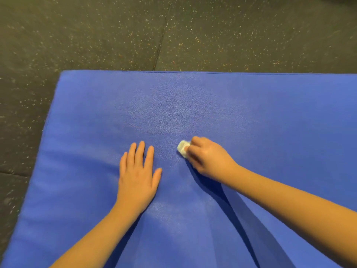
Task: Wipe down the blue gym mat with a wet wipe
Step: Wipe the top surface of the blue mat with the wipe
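On the floor: the blue gym mat (pixel 251 113) is lying flat over dark speckled rubber flooring (pixel 96 35), with its far edge and left corner showing and the rest running out of view.
Wet wipe (pixel 182 147): a small white folded wad is sitting on the mat near the middle of the visible part, just ahead of the right hand; keeping it folded small is probably giving a firm pad to push with.
Right hand (pixel 208 157): it is reaching in from the right, knuckles up, its fingers (pixel 195 144) curling over the wipe, pinching it and pressing it down onto the mat.
Left hand (pixel 137 175): it is resting palm-down just left of the wipe, its fingers (pixel 140 151) lying straight and slightly spread, gripping nothing; it is likely bracing the person's lean and keeping the soft mat from creeping under the strokes.
Surface: a paler sheen is showing ahead of the hands and between the arms; whether it is moisture or only light I cannot tell.
Step in hand: the person appears to be scrubbing the central patch, with the corners and edges probably waiting.
Watch for: the small wad is covering little ground per stroke, so strips may be getting missed.
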Demonstrator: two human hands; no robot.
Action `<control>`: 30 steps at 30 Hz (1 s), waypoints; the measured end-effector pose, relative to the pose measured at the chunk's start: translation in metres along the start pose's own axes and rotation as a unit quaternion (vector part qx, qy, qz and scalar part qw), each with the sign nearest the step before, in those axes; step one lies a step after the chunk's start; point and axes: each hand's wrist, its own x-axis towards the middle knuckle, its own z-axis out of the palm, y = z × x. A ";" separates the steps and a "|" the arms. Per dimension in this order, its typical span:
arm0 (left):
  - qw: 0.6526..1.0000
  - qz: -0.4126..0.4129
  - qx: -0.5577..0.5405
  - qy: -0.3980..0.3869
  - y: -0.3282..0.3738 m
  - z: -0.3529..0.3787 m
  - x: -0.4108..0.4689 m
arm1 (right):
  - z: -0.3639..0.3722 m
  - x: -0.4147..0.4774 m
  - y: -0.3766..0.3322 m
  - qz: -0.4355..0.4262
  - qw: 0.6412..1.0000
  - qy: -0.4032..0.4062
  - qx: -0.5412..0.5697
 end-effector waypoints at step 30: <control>0.986 0.043 0.048 -0.156 0.029 -0.022 -0.127 | 0.014 -0.083 -0.055 0.197 0.979 0.038 0.024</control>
